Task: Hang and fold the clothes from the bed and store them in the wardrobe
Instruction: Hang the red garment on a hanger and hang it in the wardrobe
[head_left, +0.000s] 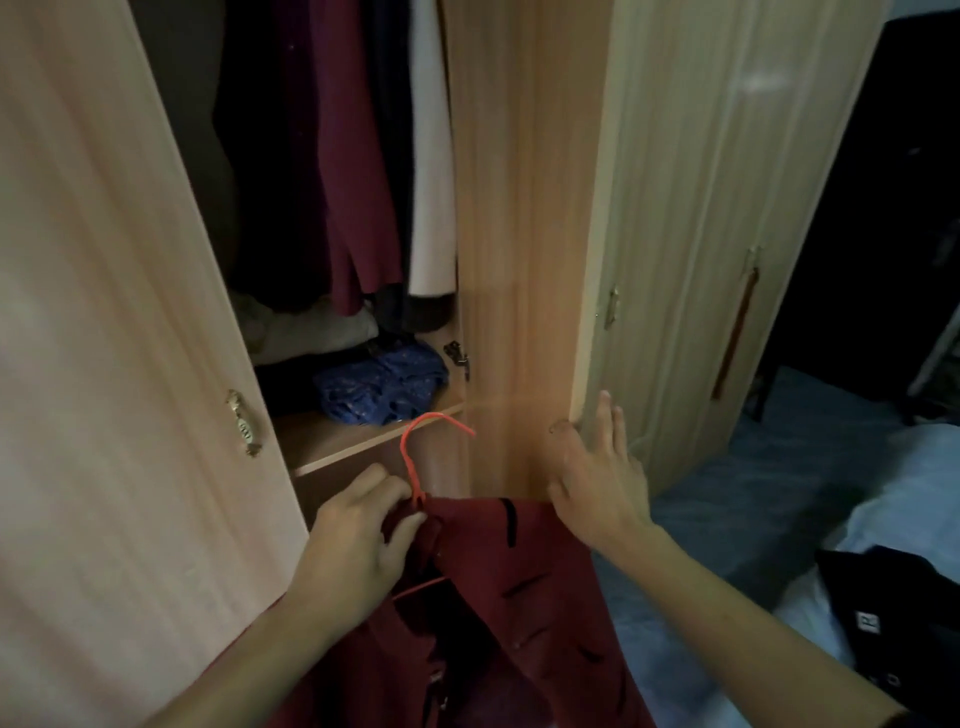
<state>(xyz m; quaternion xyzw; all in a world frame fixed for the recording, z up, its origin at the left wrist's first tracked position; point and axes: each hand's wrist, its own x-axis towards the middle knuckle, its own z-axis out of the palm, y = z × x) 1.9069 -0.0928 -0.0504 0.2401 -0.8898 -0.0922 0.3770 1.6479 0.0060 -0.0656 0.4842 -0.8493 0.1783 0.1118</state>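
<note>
**Edges and room**
- Wardrobe: left door (104, 312) swung open, its free edge just left of the left-hand fingers (382, 480).
- Right door (524, 208) swung out toward the camera. Its inner face stands just above and beyond the right hand (597, 478), and its outer edge runs up from the fingertips.
- The open gap between the 2 doors lies above the left-hand fingers.
- Shelf (332, 447): front edge just above the left hand (353, 535), with a blue garment (384, 387) bunched on it.
- Hung clothes (343, 182) fill the space above the shelf, well above both hands.
- 1 closed door (691, 234) stands to the right of the right-hand fingers (605, 415).

**Hidden or unclear**
- The rail and the tops of the hung clothes are cut off by the upper frame.
- The hanger's shoulders are mostly covered by cloth.
- The frame is soft with motion blur.
- Bed (924, 467): only a corner shows, far right of the right hand, with a black garment (904, 597) on it.

**Fingers**
- Left hand: fingers curled, thumb and forefinger pinching the neck of a red hanger (410, 452). The hook rises above the knuckles.
- Maroon garment (519, 597): hangs from the hanger, below and between the 2 hands, in front of the wardrobe and not yet inside.
- Right hand: fingers straight and close together, laid against the right door's edge, with the thumb on its inner face.
</note>
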